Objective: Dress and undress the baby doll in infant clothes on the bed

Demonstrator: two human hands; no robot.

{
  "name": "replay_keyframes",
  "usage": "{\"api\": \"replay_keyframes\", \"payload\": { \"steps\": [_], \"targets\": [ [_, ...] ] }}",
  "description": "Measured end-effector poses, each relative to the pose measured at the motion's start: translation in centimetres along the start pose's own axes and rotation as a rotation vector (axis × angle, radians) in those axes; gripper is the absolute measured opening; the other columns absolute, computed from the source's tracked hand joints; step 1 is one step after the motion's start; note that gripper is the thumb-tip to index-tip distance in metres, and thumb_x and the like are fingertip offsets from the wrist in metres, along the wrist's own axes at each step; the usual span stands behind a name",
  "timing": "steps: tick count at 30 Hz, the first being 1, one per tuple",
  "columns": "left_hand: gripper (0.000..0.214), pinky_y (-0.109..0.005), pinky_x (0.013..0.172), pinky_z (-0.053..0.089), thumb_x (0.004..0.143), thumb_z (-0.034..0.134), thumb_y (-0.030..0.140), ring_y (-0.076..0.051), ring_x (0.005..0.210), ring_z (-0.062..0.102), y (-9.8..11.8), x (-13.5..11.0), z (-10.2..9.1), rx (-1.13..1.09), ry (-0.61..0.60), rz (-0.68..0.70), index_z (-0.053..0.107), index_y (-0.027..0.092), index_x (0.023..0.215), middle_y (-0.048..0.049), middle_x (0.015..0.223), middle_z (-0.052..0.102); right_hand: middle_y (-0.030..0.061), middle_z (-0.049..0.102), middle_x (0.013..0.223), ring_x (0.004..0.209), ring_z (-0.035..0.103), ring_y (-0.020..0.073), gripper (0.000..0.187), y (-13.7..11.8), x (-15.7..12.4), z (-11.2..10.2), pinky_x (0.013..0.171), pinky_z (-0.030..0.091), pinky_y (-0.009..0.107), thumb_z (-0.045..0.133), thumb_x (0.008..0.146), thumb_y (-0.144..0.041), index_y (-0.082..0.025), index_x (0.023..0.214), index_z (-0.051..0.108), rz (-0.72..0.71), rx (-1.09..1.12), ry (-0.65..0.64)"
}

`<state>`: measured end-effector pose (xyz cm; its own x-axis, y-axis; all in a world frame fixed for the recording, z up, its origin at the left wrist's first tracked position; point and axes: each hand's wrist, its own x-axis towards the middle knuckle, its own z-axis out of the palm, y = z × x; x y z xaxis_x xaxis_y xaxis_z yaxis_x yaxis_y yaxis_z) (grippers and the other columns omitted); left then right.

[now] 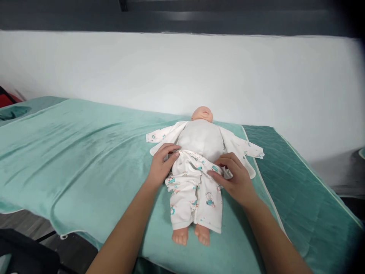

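Note:
A baby doll (199,137) lies on its back on a green cover, its head toward the wall and its bare feet toward me. It wears a white jacket (238,144) spread wide at the front, so the pale cloth torso shows. Printed baby pants (196,190) cover its legs and reach up to the lower belly. At the left side of the waistband, my left hand (163,163) pinches the cloth between thumb and fingers. My right hand (234,177) grips the waistband on the other side, thumb below and fingers above. The doll's hands are hidden in the sleeves.
The light green cover (85,152) spreads over the bed, with folds on the left. Darker quilted green fabric (288,182) lies to the right. Behind stands a white wall (176,72). A black object (25,251) is at the lower left, beside the bed edge.

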<state>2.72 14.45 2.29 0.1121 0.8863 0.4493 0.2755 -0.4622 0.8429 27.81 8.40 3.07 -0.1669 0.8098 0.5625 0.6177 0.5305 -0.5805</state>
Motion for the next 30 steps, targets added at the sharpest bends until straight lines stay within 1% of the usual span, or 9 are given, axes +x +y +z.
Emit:
{"api": "replay_keyframes", "payload": {
  "steps": [4, 8, 13, 16, 18, 21, 26, 28, 30],
  "targets": [
    [0.020, -0.032, 0.096, 0.046, 0.091, 0.059, 0.033, -0.020, 0.106, 0.062, 0.1, 0.4, 0.5, -0.025, -0.023, 0.030, 0.076, 0.025, 0.099, -0.0048, 0.109, 0.067, 0.0070, 0.059, 0.106, 0.101, 0.059, 0.0246, 0.027, 0.3, -0.1, -0.1, 0.086, 0.049, 0.040, 0.074, 0.084, -0.035, -0.027, 0.108, 0.063, -0.067, -0.033, -0.039],
    [0.025, -0.031, 0.093, 0.046, 0.094, 0.054, 0.037, -0.020, 0.100, 0.062, 0.2, 0.4, 0.7, -0.064, -0.029, -0.023, 0.076, 0.024, 0.094, -0.0056, 0.103, 0.066, 0.0071, 0.057, 0.106, 0.101, 0.058, 0.0246, 0.028, 0.0, -0.2, 0.2, 0.085, 0.049, 0.040, 0.072, 0.085, -0.032, -0.027, 0.112, 0.064, -0.057, -0.052, 0.019],
    [0.020, -0.032, 0.098, 0.044, 0.085, 0.068, 0.034, -0.021, 0.105, 0.059, 0.3, 0.2, 0.6, -0.020, -0.123, -0.008, 0.075, 0.027, 0.102, -0.0047, 0.106, 0.062, 0.0048, 0.057, 0.099, 0.093, 0.058, 0.0216, 0.016, -0.4, 0.1, 0.6, 0.081, 0.047, 0.037, 0.069, 0.088, -0.032, -0.026, 0.102, 0.065, 0.039, 0.049, -0.002],
    [0.017, -0.034, 0.101, 0.042, 0.085, 0.067, 0.032, -0.021, 0.107, 0.058, 0.3, 0.1, 0.6, 0.015, -0.140, 0.012, 0.075, 0.026, 0.099, -0.0048, 0.107, 0.061, 0.0032, 0.058, 0.094, 0.089, 0.057, 0.0200, 0.009, -0.5, 0.4, 0.7, 0.078, 0.046, 0.035, 0.067, 0.090, -0.032, -0.025, 0.095, 0.064, 0.100, 0.102, -0.024],
    [0.014, -0.035, 0.101, 0.042, 0.086, 0.066, 0.031, -0.022, 0.106, 0.058, 0.4, 0.2, 0.6, 0.029, -0.144, 0.014, 0.074, 0.025, 0.095, -0.0052, 0.105, 0.062, 0.0028, 0.058, 0.093, 0.088, 0.056, 0.0198, 0.009, -0.5, 0.4, 0.8, 0.077, 0.045, 0.035, 0.068, 0.089, -0.032, -0.025, 0.093, 0.064, 0.115, 0.113, -0.026],
    [0.010, -0.037, 0.100, 0.042, 0.085, 0.067, 0.030, -0.022, 0.105, 0.058, 0.5, 0.3, 0.7, 0.036, -0.116, 0.055, 0.073, 0.023, 0.088, -0.0054, 0.102, 0.064, 0.0034, 0.057, 0.096, 0.092, 0.056, 0.0207, 0.011, -0.4, 0.2, 1.0, 0.076, 0.045, 0.035, 0.071, 0.086, -0.030, -0.026, 0.094, 0.065, 0.102, 0.145, -0.019],
    [0.006, -0.038, 0.098, 0.043, 0.086, 0.070, 0.029, -0.020, 0.100, 0.060, 0.1, 0.4, 1.2, -0.058, -0.027, 0.200, 0.073, 0.023, 0.085, -0.0039, 0.096, 0.070, 0.0050, 0.053, 0.103, 0.087, 0.054, 0.0188, 0.011, -0.4, -0.1, 1.2, 0.057, 0.042, 0.030, 0.069, 0.088, -0.030, -0.029, 0.099, 0.069, 0.102, 0.247, -0.062],
    [0.006, -0.037, 0.095, 0.045, 0.086, 0.071, 0.029, -0.019, 0.098, 0.062, 0.0, 0.4, 1.2, -0.133, -0.027, 0.183, 0.073, 0.023, 0.086, -0.0040, 0.096, 0.070, 0.0053, 0.053, 0.103, 0.087, 0.053, 0.0193, 0.008, -0.5, 0.0, 1.1, 0.056, 0.041, 0.030, 0.070, 0.087, -0.031, -0.028, 0.095, 0.069, 0.119, 0.253, -0.075],
    [0.008, -0.036, 0.093, 0.047, 0.085, 0.071, 0.030, -0.019, 0.097, 0.063, -0.1, 0.4, 1.1, -0.216, -0.050, 0.115, 0.074, 0.023, 0.087, -0.0050, 0.099, 0.069, 0.0054, 0.053, 0.102, 0.091, 0.052, 0.0206, 0.009, -0.5, 0.1, 0.9, 0.063, 0.042, 0.032, 0.072, 0.086, -0.033, -0.026, 0.088, 0.067, 0.116, 0.227, -0.076]
  ]
}}
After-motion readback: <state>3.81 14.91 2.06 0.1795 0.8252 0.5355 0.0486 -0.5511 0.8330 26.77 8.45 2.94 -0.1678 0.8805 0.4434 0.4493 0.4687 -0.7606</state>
